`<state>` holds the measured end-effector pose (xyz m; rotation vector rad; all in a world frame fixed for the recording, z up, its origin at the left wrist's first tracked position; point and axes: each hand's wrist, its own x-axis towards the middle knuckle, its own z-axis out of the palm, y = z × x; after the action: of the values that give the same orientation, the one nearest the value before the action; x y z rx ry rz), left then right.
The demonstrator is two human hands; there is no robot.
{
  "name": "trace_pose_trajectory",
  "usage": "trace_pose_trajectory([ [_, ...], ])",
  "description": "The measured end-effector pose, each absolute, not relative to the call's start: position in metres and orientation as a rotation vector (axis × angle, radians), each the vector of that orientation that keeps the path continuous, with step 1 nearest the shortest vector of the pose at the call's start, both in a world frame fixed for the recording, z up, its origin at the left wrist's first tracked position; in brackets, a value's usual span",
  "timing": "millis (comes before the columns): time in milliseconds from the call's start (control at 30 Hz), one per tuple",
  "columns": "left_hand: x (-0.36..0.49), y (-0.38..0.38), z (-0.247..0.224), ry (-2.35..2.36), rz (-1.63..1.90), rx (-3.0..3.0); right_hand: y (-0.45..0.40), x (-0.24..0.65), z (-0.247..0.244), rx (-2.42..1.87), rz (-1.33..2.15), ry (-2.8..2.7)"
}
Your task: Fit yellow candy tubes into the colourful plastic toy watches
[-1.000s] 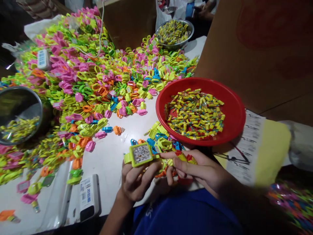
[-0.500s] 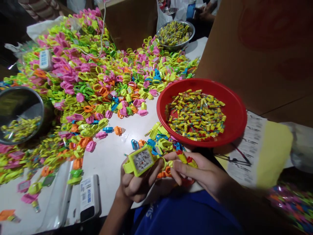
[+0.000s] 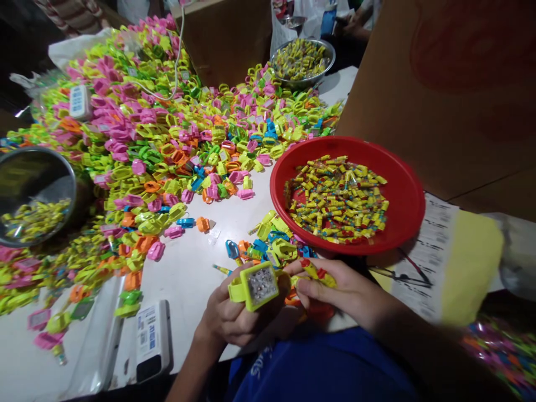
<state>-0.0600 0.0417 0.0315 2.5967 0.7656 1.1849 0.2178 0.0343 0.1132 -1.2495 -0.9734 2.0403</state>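
My left hand (image 3: 240,312) is closed round a yellow-green toy watch (image 3: 262,283), its square, silvery speckled face turned up. My right hand (image 3: 335,290) pinches several small yellow candy rolls (image 3: 317,273) with red ends, and its fingertips meet the watch's strap end. Just beyond my hands lies a small heap of blue, orange and yellow-green watches (image 3: 278,245). A thin wrapped stick (image 3: 221,269) rests on the white table (image 3: 188,285) beside my left hand.
A red basin (image 3: 408,206) of candy rolls stands at the right. Toy watches (image 3: 146,117) pile high at the back left. Metal bowls (image 3: 69,178) (image 3: 330,58) hold more rolls. A white boxy device (image 3: 153,340) lies front left. People's arms show at the back.
My left hand and the watch have moved right, closer to my right hand, and the watch face has turned slightly. The thin stick beside my left hand shows more.
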Motion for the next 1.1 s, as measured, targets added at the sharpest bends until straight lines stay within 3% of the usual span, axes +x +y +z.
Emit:
trace_pose_trajectory([
  [167,-0.048,0.047,0.051,0.557,1.354,2.806,0.040,0.213,0.092,-1.228,1.983,-0.965],
  [333,-0.037,0.050,0.054,1.003,1.447,2.723,0.045,0.210,0.086,-1.318,1.754,-1.061],
  [533,-0.030,0.052,0.057,1.392,1.709,2.115,0.044,0.214,0.085,-1.527,1.283,-1.350],
  [800,-0.001,0.061,0.076,1.292,1.816,1.230,0.048,0.210,0.077,-1.559,1.084,-1.523],
  [933,0.007,0.060,0.085,1.211,1.754,0.908,0.041,0.207,0.084,-1.449,0.777,-1.588],
  [1000,0.011,0.057,0.091,1.169,1.688,0.792,0.037,0.204,0.091,-1.455,0.820,-1.510],
  [1100,0.015,0.051,0.099,1.064,1.604,0.532,0.033,0.195,0.096,-1.437,1.338,-1.286],
])
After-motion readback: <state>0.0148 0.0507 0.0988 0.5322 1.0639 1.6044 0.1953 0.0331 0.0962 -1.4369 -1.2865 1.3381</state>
